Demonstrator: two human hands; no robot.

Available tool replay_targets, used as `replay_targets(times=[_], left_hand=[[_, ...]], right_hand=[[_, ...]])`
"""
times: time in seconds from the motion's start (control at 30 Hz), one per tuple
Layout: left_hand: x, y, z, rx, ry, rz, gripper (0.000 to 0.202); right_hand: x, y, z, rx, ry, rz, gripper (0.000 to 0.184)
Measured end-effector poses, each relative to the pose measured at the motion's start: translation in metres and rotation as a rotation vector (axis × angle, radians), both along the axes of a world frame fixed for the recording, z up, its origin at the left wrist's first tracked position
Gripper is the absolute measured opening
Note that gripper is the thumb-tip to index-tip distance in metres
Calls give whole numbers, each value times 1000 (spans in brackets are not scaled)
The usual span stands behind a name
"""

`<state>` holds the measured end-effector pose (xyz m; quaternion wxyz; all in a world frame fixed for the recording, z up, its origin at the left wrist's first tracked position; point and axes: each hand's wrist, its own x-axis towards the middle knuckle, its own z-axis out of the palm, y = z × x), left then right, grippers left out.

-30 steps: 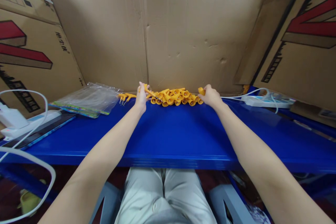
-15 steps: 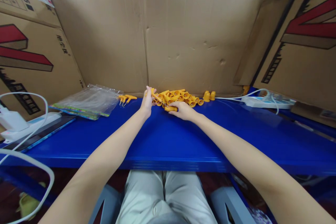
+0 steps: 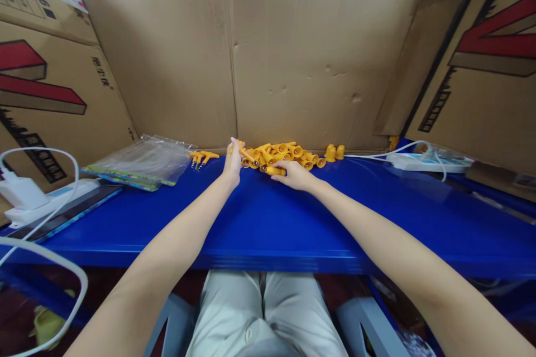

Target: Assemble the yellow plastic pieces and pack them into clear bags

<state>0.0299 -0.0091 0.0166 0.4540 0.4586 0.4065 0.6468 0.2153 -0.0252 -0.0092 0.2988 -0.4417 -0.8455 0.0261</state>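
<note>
Toward the back of the blue table lies a pile of yellow corkscrews (image 3: 288,152) with T-shaped handles and bell-shaped cups. At the pile's left end, my left hand (image 3: 233,164) is upright with its fingers closed around a yellow corkscrew (image 3: 244,151), partly hidden by the fingers. My right hand (image 3: 298,176) pinches another yellow corkscrew (image 3: 275,170) lying sideways along the pile's front edge. Left of my left hand rest several T-handles with bare metal spirals (image 3: 202,158). Two yellow cups (image 3: 334,152) stand to the right of the pile.
Clear plastic bags (image 3: 142,159) lie at the left on the blue table (image 3: 268,217). Beyond them are a dark flat device (image 3: 79,209) and a white charger with cables (image 3: 23,191). A white power strip (image 3: 431,162) sits at right. Cardboard walls (image 3: 314,67) enclose the back and sides.
The corkscrew in my right hand has turned and risen slightly, so more of its side shows. My left hand has barely shifted at the pile's left end.
</note>
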Motion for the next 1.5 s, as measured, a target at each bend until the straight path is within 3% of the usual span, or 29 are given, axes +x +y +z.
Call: replay_targets(times=[0.17, 0.43, 0.67, 0.93, 1.17, 1.3, 1.5], left_hand=[[7, -4, -3, -2, 61, -52, 44], [-2, -4, -3, -78, 349, -311, 47], [-9, -4, -15, 17, 821, -243, 48], [-11, -4, -16, 67, 973, -183, 51], [-13, -1, -19, 284, 1257, -96, 65], [-13, -1, -19, 321, 1381, -105, 53], [-14, 0, -15, 193, 1428, -122, 29]], right_hand=[[-5, -3, 3, -20, 61, 18, 29], [5, 3, 0, -51, 2, -63, 32], [17, 11, -2, -80, -35, -90, 34], [20, 11, 1, -108, 0, -38, 32], [21, 9, 3, -130, 5, -14, 33], [23, 11, 2, -106, -37, 27, 32], [16, 7, 0, -92, -123, 46, 33]])
